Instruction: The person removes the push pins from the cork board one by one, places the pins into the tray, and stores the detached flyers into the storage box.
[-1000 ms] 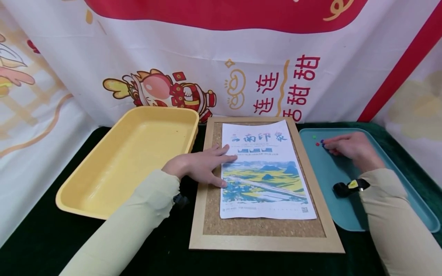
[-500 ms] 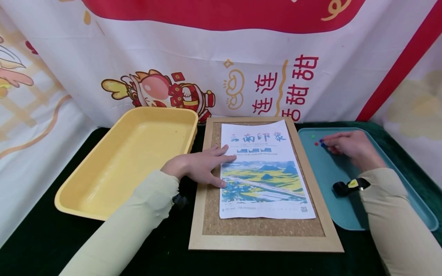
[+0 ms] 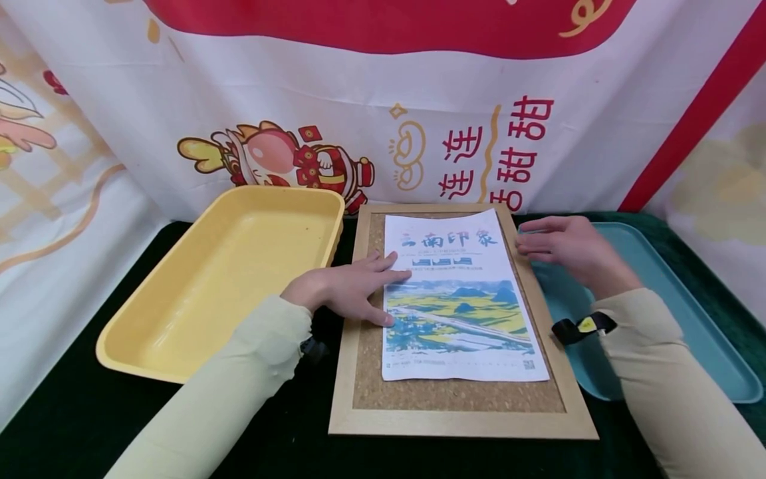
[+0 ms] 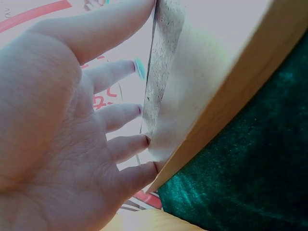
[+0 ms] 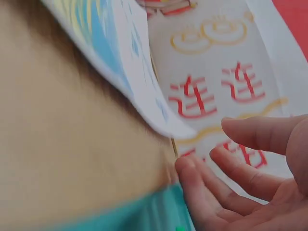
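My left hand [image 3: 383, 283] lies flat with straight fingers on the left edge of a printed poster sheet [image 3: 461, 299]. The sheet rests on a wood-framed cork board [image 3: 461, 422]. In the left wrist view the left hand [image 4: 120, 115] touches the sheet at the board's frame [image 4: 226, 96]. My right hand [image 3: 526, 241] hovers over the board's right frame, by the poster's upper right edge, fingers extended and holding nothing I can see. The right wrist view shows the right hand [image 5: 207, 144] with thumb and fingers apart near the poster's corner [image 5: 144, 96].
A yellow tray [image 3: 179, 319] sits left of the board. A teal tray [image 3: 688, 319] sits to the right, partly under my right forearm; a green pin [image 5: 179, 229] lies in it. A printed banner hangs behind. The table has a dark green cloth.
My right hand has left the pins in the teal tray and moved left to the cork board's right edge. The left hand has stayed on the poster.
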The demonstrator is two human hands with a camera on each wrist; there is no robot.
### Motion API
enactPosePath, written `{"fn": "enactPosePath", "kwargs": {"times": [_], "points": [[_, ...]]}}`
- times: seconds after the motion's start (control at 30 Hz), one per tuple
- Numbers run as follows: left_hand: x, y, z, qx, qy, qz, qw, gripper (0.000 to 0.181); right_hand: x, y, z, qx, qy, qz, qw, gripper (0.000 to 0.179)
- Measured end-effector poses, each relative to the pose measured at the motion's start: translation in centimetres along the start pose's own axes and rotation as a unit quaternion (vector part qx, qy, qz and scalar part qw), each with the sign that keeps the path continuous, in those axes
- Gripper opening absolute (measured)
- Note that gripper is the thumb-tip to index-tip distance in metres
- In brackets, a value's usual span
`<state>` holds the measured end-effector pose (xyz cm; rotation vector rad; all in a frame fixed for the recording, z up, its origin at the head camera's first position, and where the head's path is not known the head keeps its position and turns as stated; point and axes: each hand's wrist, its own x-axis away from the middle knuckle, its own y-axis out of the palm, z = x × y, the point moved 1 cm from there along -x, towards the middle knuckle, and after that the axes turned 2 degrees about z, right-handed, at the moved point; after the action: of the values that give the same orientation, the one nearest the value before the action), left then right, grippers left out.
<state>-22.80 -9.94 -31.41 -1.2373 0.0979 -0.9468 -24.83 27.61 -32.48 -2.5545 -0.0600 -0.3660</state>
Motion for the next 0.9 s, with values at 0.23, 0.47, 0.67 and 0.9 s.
{"fn": "enactPosePath", "kwargs": {"times": [0.23, 0.47, 0.67, 0.9], "points": [[0.0, 0.0, 0.0, 0.009, -0.01, -0.003, 0.9999, 0.085, 0.2, 1.5, -1.2, -0.024, 0.003, -0.029, 0.9993, 0.064], [0.0, 0.0, 0.2, 0.006, -0.006, -0.001, 1.0, 0.085, 0.3, 1.9, -1.2, -0.024, 0.009, -0.024, 0.9994, 0.066], [0.0, 0.0, 0.1, 0.006, -0.004, -0.002, 1.0, 0.085, 0.2, 1.8, -1.0, -0.017, 0.008, -0.026, 0.9995, 0.065], [-0.2, 0.1, 0.0, 0.005, -0.008, -0.001, 1.0, 0.085, 0.3, 2.0, -1.0, -0.005, 0.012, -0.023, 0.9997, 0.061]]}}
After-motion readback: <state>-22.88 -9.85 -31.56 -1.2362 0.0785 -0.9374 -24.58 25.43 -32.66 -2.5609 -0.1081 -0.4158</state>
